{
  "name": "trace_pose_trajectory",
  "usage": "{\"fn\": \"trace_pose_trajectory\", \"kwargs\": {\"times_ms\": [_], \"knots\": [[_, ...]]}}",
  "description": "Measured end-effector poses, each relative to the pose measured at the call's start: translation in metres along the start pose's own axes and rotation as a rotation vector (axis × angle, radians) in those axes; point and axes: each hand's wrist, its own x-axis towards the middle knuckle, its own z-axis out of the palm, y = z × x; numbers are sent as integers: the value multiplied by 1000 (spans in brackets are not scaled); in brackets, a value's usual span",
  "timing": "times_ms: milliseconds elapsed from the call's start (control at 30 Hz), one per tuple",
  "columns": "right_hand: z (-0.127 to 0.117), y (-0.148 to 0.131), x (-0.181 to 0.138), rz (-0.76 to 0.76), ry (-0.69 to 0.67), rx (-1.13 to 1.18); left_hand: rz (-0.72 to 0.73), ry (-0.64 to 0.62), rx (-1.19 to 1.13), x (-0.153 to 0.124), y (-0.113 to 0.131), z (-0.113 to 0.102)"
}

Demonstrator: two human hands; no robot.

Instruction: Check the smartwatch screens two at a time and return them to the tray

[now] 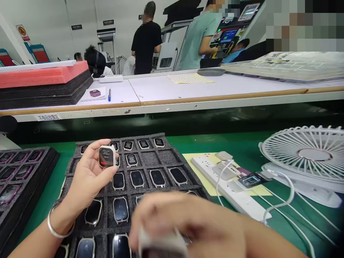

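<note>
Between the thumb and fingers of my left hand [91, 172] is a smartwatch [106, 156] without a strap, its dark screen lit with small text and facing me. My right hand [188, 218] is close to the camera and smeared by motion. Its fingers are around another pale-framed watch case [161, 243], cut off by the bottom edge. Beneath both hands lies a grey foam tray [150, 157] with rows of square pockets. Several watches sit in it, such as one dark-screened watch [120, 209]. Those in the far row show text.
A second foam tray [51, 161] with purple-framed watches stands at the left. On the right are a white power strip [228, 186], cables and a white fan [309, 157]. A raised shelf [161, 89] runs behind, bearing foam sheets [40, 79]. Several people are beyond it.
</note>
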Motion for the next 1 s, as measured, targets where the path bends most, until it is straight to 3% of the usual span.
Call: {"fn": "trace_pose_trajectory", "kwargs": {"times_ms": [67,167,300,600,1000], "knots": [[-13,10,12,-37,179,251,-18,11,24,5,-8,2],[-35,28,32,-6,449,444,-47,9,49,10,-21,4],[-55,49,46,96,628,566,-122,-22,44,13,-35,6],[-58,58,49,204,682,573,-314,9,-165,11,-33,7],[-58,62,47,252,687,481,-379,10,-221,12,-35,2]]}}
